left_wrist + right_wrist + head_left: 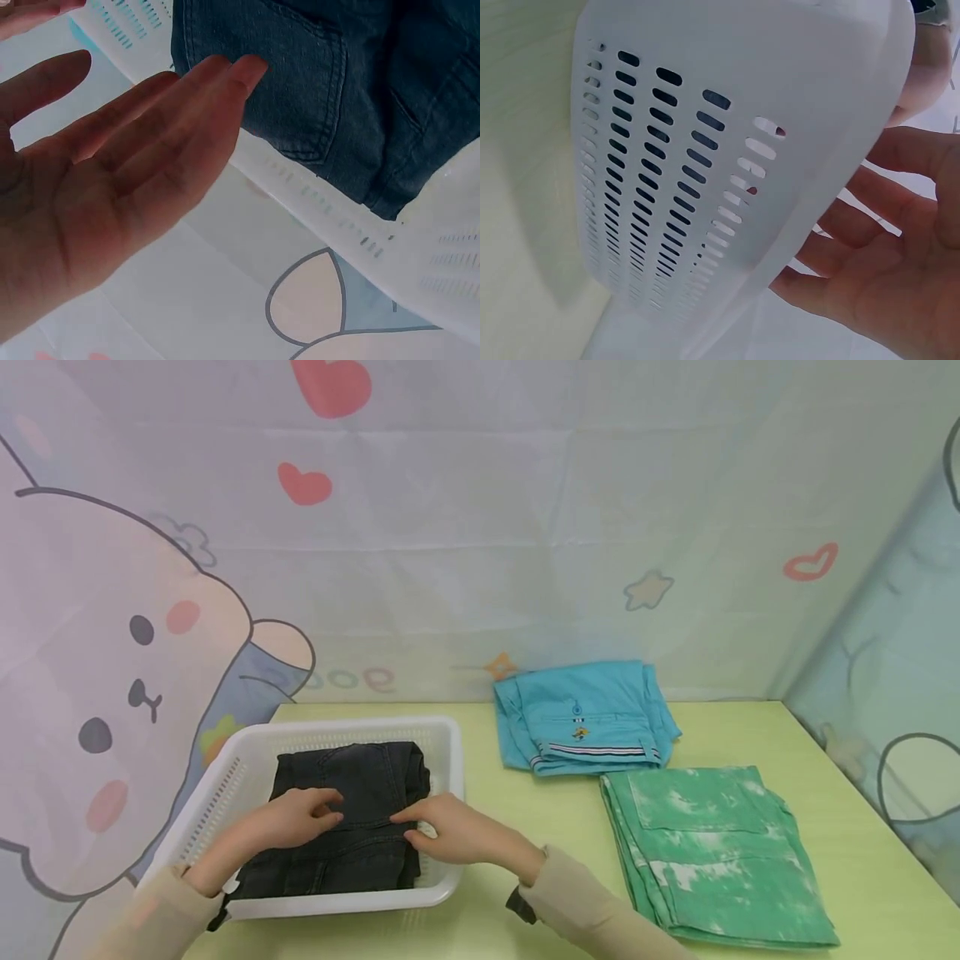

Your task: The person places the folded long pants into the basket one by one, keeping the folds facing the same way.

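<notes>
A folded pair of dark denim jeans (360,777) lies in a white plastic basket (337,906). In the left wrist view a stitched pocket shows on the jeans (292,90). My left hand (296,818) hangs over their left part, fingers relaxed and extended, holding nothing. My right hand (450,835) reaches in over the basket's right rim, its fingertips close above the jeans' right edge. The right wrist view shows its fingers (855,225) loosely bent behind the rim, with the slotted side wall (795,150) in front of them.
Right of the basket, folded light-blue pants (585,714) lie at the back of the yellow-green table (525,810). Folded green-and-white tie-dyed pants (720,860) lie nearer, overlapping the blue ones in this view. A printed cloth backdrop (480,527) hangs behind the table.
</notes>
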Motion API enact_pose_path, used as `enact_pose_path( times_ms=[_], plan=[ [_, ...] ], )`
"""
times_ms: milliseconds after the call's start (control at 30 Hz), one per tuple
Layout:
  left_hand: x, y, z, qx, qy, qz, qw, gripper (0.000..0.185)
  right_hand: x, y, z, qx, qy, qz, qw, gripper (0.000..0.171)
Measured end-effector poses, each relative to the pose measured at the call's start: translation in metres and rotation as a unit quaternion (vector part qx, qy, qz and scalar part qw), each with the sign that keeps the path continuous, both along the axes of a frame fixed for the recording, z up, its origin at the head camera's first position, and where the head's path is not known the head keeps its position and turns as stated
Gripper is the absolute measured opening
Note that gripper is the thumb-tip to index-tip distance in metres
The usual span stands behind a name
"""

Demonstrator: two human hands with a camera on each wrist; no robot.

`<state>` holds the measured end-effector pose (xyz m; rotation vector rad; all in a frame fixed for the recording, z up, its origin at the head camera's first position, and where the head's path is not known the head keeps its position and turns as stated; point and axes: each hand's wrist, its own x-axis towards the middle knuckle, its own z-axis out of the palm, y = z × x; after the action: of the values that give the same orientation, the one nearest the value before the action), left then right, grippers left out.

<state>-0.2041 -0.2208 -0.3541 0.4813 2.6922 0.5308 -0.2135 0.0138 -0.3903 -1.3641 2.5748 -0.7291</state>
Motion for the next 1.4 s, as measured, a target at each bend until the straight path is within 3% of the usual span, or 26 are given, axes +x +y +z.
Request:
enact_pose_path(
  times_ms=[133,233,300,400,533,767,867,967,1100,1233,1400],
  plan=[
    [0.007,0.002,-0.005,0.046,-0.041,-0.069,0.9957,0.045,0.001,0.001,-0.004,-0.005,0.007,0.000,1.000,0.030],
    [0.014,0.004,-0.007,0.084,-0.091,-0.147,0.9813,0.052,0.000,0.002,-0.005,-0.013,0.003,-0.001,1.000,0.030],
    [0.018,0.007,-0.008,0.099,-0.117,-0.179,0.9719,0.055,-0.001,0.003,-0.005,-0.020,-0.003,-0.003,1.000,0.030],
    [0.022,0.010,-0.009,0.098,-0.102,-0.220,0.9652,0.062,-0.002,0.005,-0.006,-0.026,-0.007,-0.001,1.000,0.030],
    [0.026,0.013,-0.013,0.087,-0.081,-0.244,0.9623,0.069,-0.001,0.008,-0.008,-0.027,-0.007,0.006,1.000,0.030],
    [0.028,0.015,-0.018,0.071,-0.109,-0.205,0.9702,0.063,0.001,0.012,-0.012,0.007,0.070,0.042,0.997,0.029],
    [0.026,0.012,-0.018,0.093,-0.123,-0.194,0.9688,0.061,0.000,0.014,-0.015,0.000,0.097,0.046,0.994,0.029],
    [0.024,0.003,-0.016,0.124,-0.111,-0.183,0.9689,0.057,-0.001,0.016,-0.016,-0.018,0.100,0.035,0.994,0.028],
    [0.016,-0.022,-0.011,0.143,-0.043,-0.146,0.9780,0.050,-0.002,0.020,-0.014,-0.031,0.083,0.009,0.996,0.028],
    [0.005,-0.054,-0.008,0.128,0.033,-0.081,0.9879,0.042,-0.002,0.024,-0.013,-0.038,0.069,-0.012,0.997,0.029],
    [-0.007,-0.091,-0.008,0.138,0.067,0.005,0.9882,0.040,-0.003,0.027,-0.014,-0.053,0.076,-0.043,0.995,0.028]
  ],
)
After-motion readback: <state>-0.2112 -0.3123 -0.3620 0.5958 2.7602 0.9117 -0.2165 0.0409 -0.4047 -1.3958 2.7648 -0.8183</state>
